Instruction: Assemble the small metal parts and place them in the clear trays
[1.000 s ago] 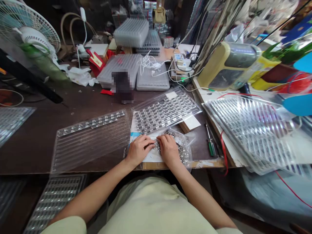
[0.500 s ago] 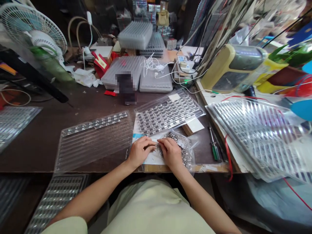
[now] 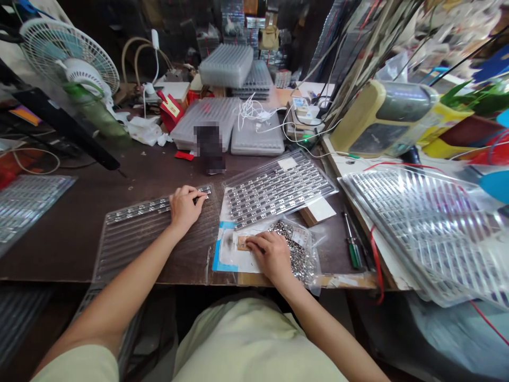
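Note:
My left hand (image 3: 186, 208) reaches over a clear ribbed tray (image 3: 159, 241), fingers pinched at the right end of its second row. Whatever is in the pinch is too small to make out. Rows of small dark-and-silver metal parts (image 3: 137, 208) lie along that tray's upper edge. My right hand (image 3: 272, 254) rests over a white sheet edged with blue tape (image 3: 217, 258), its fingertips pressed together at a small tan block (image 3: 242, 243); anything between them is hidden. Beside it lies a clear bag of loose metal pieces (image 3: 302, 260), partly behind the hand.
A filled tray of metal parts (image 3: 278, 188) lies tilted beyond the sheet, over a small white-topped block (image 3: 322, 209). To its right is a green-handled screwdriver (image 3: 353, 254). More trays (image 3: 413, 228) overlap at the right. A fan (image 3: 71, 53) and stacked trays (image 3: 202, 119) stand behind.
My left hand has left the sheet beside my right hand and moved left and forward onto the ribbed tray. My right hand stays by the bag, and the tan block now shows.

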{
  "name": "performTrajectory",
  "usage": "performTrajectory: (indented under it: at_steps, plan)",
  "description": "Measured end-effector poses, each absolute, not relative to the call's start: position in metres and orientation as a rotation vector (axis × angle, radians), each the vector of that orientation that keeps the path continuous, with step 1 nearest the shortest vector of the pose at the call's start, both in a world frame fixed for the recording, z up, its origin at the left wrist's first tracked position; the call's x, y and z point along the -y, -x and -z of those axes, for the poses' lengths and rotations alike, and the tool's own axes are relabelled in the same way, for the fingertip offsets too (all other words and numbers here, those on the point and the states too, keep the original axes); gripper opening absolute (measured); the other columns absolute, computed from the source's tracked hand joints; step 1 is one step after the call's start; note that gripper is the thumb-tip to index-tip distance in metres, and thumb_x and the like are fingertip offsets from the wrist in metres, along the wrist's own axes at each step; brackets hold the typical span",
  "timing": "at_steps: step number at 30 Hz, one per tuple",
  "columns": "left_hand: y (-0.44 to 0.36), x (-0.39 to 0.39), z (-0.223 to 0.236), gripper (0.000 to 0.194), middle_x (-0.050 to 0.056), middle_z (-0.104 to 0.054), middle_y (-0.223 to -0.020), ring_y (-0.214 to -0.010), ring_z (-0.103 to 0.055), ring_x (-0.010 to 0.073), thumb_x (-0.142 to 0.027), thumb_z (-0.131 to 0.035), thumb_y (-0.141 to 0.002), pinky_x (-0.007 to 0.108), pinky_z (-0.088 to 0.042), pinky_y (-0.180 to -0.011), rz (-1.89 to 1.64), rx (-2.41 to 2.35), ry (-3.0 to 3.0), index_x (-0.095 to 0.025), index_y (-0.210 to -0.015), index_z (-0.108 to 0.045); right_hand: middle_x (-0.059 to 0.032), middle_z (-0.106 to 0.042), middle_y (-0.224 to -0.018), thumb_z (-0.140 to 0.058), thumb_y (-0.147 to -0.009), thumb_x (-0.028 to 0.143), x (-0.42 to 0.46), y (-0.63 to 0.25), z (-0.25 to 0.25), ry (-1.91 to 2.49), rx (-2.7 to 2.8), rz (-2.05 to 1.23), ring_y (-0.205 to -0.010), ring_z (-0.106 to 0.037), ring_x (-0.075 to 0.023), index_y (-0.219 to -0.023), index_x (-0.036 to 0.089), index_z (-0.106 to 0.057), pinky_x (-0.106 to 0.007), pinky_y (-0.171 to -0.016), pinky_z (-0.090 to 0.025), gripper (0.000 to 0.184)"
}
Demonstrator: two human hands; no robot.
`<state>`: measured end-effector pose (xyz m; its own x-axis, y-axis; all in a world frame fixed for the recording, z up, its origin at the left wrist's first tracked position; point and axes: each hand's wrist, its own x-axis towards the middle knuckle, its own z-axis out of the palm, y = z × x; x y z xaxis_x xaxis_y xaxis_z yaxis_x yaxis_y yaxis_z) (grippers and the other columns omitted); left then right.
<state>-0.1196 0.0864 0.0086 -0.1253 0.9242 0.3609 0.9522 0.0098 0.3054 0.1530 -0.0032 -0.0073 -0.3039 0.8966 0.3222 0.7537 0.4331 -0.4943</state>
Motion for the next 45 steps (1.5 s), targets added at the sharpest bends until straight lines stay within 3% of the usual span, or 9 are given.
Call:
performTrajectory:
  at_steps: [12,16,20,22,26,30,34,40,45]
  plan:
    - [0.064,-0.127,-0.028,0.015,0.006,-0.071,-0.082,-0.083,-0.062,0.0235,-0.033,-0.062,-0.08,0.038,-0.04,-0.082,0.778,2.101,2.377,-0.021,-0.078,-0.07,-0.0013,-0.064,-0.088,-0.058,-0.09,0.033,0.007,-0.152,0.003,1.389,2.189,-0.231,-0.081,-0.054,-0.0146,-0.098,0.033,-0.071,-0.029,-0.069,-0.032,0.015]
    - [0.074,-0.105,-0.035,0.022,0.006,-0.069,-0.085,-0.076,-0.065,0.0186,-0.034,-0.059,-0.081,0.03,-0.048,-0.072,1.238,2.254,2.429,-0.017,-0.091,-0.067,-0.0067,-0.063,-0.103,-0.057,-0.09,0.032,0.011,-0.165,-0.001,1.584,2.129,-0.074,-0.089,-0.056,-0.0176,-0.115,0.024,-0.064,-0.029,-0.069,-0.034,0.027]
    - [0.07,-0.06,-0.031,0.034,0.003,-0.066,-0.078,-0.063,-0.063,0.0127,-0.034,-0.051,-0.085,0.023,-0.05,-0.057,1.643,2.406,2.703,-0.016,-0.112,-0.061,-0.0058,-0.064,-0.101,-0.059,-0.088,0.034,0.014,-0.176,0.0,1.656,2.182,0.015,-0.083,-0.058,-0.0169,-0.109,0.023,-0.064,-0.029,-0.065,-0.033,0.024]
    - [0.06,-0.037,-0.024,0.031,0.002,-0.064,-0.069,-0.058,-0.061,0.0117,-0.033,-0.051,-0.086,0.022,-0.049,-0.054,1.649,2.489,2.782,-0.015,-0.107,-0.063,-0.0033,-0.065,-0.093,-0.057,-0.09,0.031,0.014,-0.177,0.002,1.64,2.178,0.021,-0.079,-0.058,-0.0149,-0.098,0.023,-0.066,-0.028,-0.064,-0.031,0.015]
    - [0.037,-0.006,-0.009,0.02,0.003,-0.068,-0.08,-0.063,-0.062,0.0122,-0.026,-0.06,-0.081,0.023,-0.05,-0.058,1.559,2.386,2.728,-0.017,-0.097,-0.067,-0.0018,-0.064,-0.083,-0.053,-0.092,0.03,0.014,-0.174,0.004,1.658,2.109,0.031,-0.068,-0.054,-0.0124,-0.084,0.022,-0.064,-0.027,-0.062,-0.031,0.016]
    - [0.025,0.004,-0.004,0.014,0.004,-0.069,-0.091,-0.077,-0.064,0.015,-0.02,-0.058,-0.084,0.026,-0.051,-0.069,1.387,2.176,2.67,-0.02,-0.092,-0.069,-0.0017,-0.064,-0.084,-0.051,-0.091,0.027,0.014,-0.175,0.001,1.64,2.0,-0.105,-0.067,-0.056,-0.0131,-0.086,0.022,-0.063,-0.025,-0.062,-0.036,0.014]
    - [0.022,0.008,-0.003,0.014,0.005,-0.068,-0.093,-0.088,-0.064,0.0173,-0.023,-0.058,-0.086,0.029,-0.051,-0.079,1.35,1.996,2.705,-0.022,-0.095,-0.07,-0.0051,-0.065,-0.091,-0.047,-0.089,0.021,0.007,-0.176,-0.007,1.487,1.865,-0.358,-0.081,-0.06,-0.0161,-0.095,0.021,-0.062,-0.026,-0.07,-0.045,0.016]
    - [0.018,0.012,0.0,0.012,0.004,-0.07,-0.091,-0.086,-0.065,0.017,-0.025,-0.061,-0.086,0.03,-0.05,-0.08,1.384,1.982,2.695,-0.022,-0.093,-0.07,-0.0039,-0.067,-0.086,-0.052,-0.088,0.021,-0.004,-0.167,-0.006,1.289,1.839,-0.618,-0.083,-0.062,-0.0168,-0.088,0.021,-0.064,-0.028,-0.076,-0.048,0.012]
    - [0.013,0.012,0.0,0.012,0.004,-0.069,-0.086,-0.082,-0.062,0.0167,-0.025,-0.062,-0.085,0.029,-0.049,-0.076,1.288,1.94,2.698,-0.022,-0.092,-0.071,-0.0042,-0.067,-0.085,-0.052,-0.087,0.019,-0.001,-0.164,-0.001,1.242,1.821,-0.637,-0.083,-0.063,-0.0162,-0.087,0.021,-0.065,-0.028,-0.076,-0.05,0.014]
